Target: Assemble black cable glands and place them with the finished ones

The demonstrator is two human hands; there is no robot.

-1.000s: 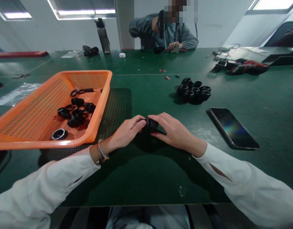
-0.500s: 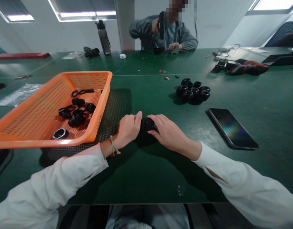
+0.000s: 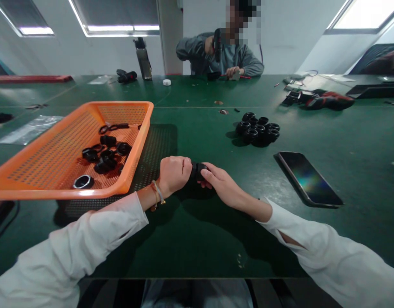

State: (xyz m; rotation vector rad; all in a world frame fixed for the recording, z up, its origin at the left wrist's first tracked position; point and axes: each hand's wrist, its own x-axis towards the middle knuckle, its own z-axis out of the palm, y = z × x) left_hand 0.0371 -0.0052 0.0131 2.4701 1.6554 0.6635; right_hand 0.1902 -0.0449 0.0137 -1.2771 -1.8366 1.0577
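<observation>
A black ridged plastic fitting [image 3: 197, 170] is held between my two hands, low over the green table. My left hand [image 3: 175, 174] is closed round its left end in a fist, with the fingertips hidden. On the other end, my right hand [image 3: 217, 179] grips with the thumb on top and the fingers curled beneath. Beyond my right hand, a cluster of black ring-shaped parts [image 3: 257, 129] stands on the table. Left of my left hand, an orange basket [image 3: 142, 137] holds several black fittings [image 3: 105, 162] and a ring with a pale rim [image 3: 83, 182].
A phone [image 3: 309, 177] lies to the right on the green table [image 3: 197, 244]. Across from me, a person [image 3: 227, 53] holds a dark power tool [image 3: 217, 45]. Another red-and-black tool [image 3: 328, 101] lies at the far right; a bottle [image 3: 143, 60] stands at the back.
My right hand has turned on the fitting, its thumb now on top and its fingers underneath. My left thumb has folded down against the fist. The view has tilted up slightly.
</observation>
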